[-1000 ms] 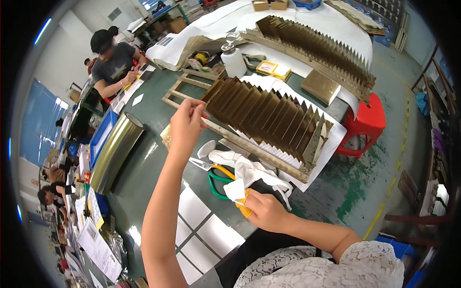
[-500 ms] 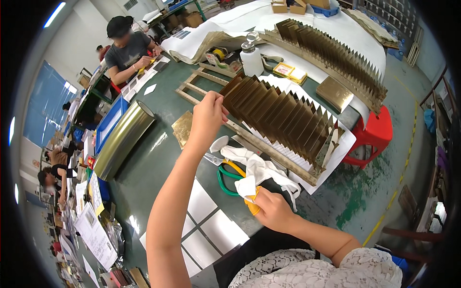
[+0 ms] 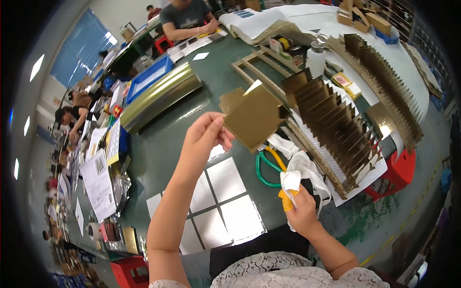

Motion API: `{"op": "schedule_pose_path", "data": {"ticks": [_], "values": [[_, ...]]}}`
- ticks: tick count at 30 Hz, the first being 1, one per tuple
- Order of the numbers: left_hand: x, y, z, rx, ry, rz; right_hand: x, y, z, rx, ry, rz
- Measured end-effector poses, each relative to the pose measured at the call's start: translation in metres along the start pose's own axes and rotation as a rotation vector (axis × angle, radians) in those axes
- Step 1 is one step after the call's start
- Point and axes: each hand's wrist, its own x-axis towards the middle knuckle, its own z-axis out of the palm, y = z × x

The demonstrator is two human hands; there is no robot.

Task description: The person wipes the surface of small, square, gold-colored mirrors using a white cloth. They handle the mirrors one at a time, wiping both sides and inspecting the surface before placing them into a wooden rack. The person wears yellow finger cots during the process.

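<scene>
My left hand (image 3: 209, 137) pinches the left edge of a square brownish-gold plate (image 3: 254, 117), holding it tilted above the table. My right hand (image 3: 305, 211) is closed around a yellow-handled thing (image 3: 286, 199) with white cloth (image 3: 290, 180) at its tip; the rest of it is hidden in the fist. Beside that hand lie a crumpled white cloth (image 3: 311, 169) and a green looped handle (image 3: 263, 174) with a yellow part. Right of the held plate, a slotted rack (image 3: 331, 180) carries a row of similar plates (image 3: 326, 113) standing on edge.
Shiny square sheets (image 3: 225, 180) lie on the green table (image 3: 158, 149) before me. A gold roll (image 3: 163, 96) and blue tray (image 3: 151, 79) are at left. A second plate rack (image 3: 384, 81), a white bottle (image 3: 315, 60) and a red stool (image 3: 401, 175) are at right. A co-worker (image 3: 185, 21) sits across.
My left hand has drawn a plate from the rack and now holds it up to the left. My right hand keeps its hold. The whole view has turned toward the left.
</scene>
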Motion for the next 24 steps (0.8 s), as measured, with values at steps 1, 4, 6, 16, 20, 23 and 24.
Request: {"op": "schedule_pose_path", "data": {"ticks": [1,4,6,16,20,23,24], "values": [[-0.011,-0.003,-0.003,-0.020,0.002,-0.021,0.002,-0.003,-0.001,0.001,0.002,-0.002],[-0.034,-0.011,-0.008,-0.060,-0.009,-0.072,0.000,-0.001,-0.001,0.008,-0.003,-0.005],[-0.042,-0.012,-0.010,-0.053,-0.022,-0.100,-0.002,0.001,0.000,0.021,-0.011,0.011],[-0.054,-0.017,-0.018,-0.065,-0.008,-0.120,0.000,-0.001,0.000,-0.025,-0.037,0.016],[-0.049,-0.016,-0.017,-0.061,0.007,-0.112,0.000,-0.003,0.000,-0.016,-0.026,0.058],[-0.036,-0.018,-0.015,0.006,0.047,-0.041,-0.001,-0.003,-0.001,-0.029,-0.050,0.043],[-0.025,-0.019,-0.013,0.065,0.069,0.020,0.000,-0.003,-0.001,-0.036,-0.055,0.028]]}}
